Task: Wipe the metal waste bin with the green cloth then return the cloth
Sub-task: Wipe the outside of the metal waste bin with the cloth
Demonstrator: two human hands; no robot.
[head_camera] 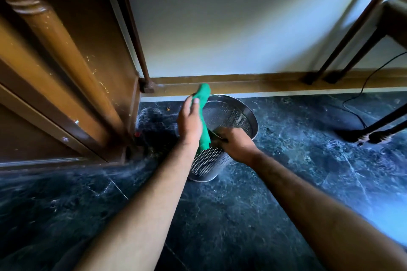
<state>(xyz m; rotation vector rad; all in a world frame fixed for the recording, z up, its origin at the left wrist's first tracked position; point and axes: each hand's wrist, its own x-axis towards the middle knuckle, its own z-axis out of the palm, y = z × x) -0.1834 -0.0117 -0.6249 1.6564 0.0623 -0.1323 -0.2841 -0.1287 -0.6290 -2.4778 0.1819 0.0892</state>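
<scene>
A perforated metal waste bin [229, 116] stands on the dark marble floor, tilted with its open mouth facing away from me. My right hand [235, 143] grips the near edge of its rim. My left hand [190, 123] holds the green cloth [203, 97], which is bunched into a long roll. The cloth runs from above the far left of the rim down along the bin's left side to its outer wall, where its lower end [204, 145] hangs. The bin's inside looks empty.
A brown wooden cabinet [66, 77] stands close on the left, with dust and cobwebs at its base. Ahead runs a white wall with a wooden skirting [264, 86]. Dark furniture legs [343, 50] and a black cable [361, 94] are on the right.
</scene>
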